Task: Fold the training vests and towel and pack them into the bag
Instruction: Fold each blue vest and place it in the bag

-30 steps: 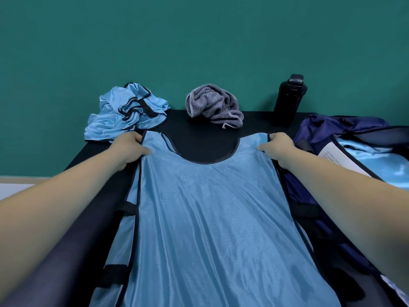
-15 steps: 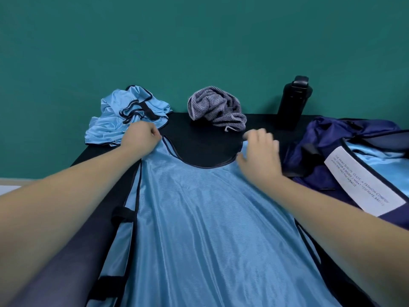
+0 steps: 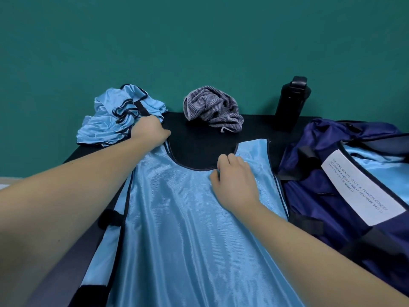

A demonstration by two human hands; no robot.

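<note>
The right grip [image 3: 234, 182] has slid from the right shoulder to the neckline of the spread vest [image 3: 188, 229], which lies flat down the middle of the bench [image 3: 199, 138]. Its fingers bend over the trim, and I cannot tell whether they pinch it. The left grip [image 3: 152, 131] stays clenched on the left shoulder. Folding seems barely begun: crumpled vests [image 3: 115, 120] at the far left corner and the towel [image 3: 212, 109] at the far edge wait. The bag [image 3: 321, 173] at the right edge shows pale blue cloth inside, perhaps one vest packed.

light-blue vest [image 3: 188, 229], grey striped towel [image 3: 212, 109], navy bag [image 3: 327, 173]
</note>
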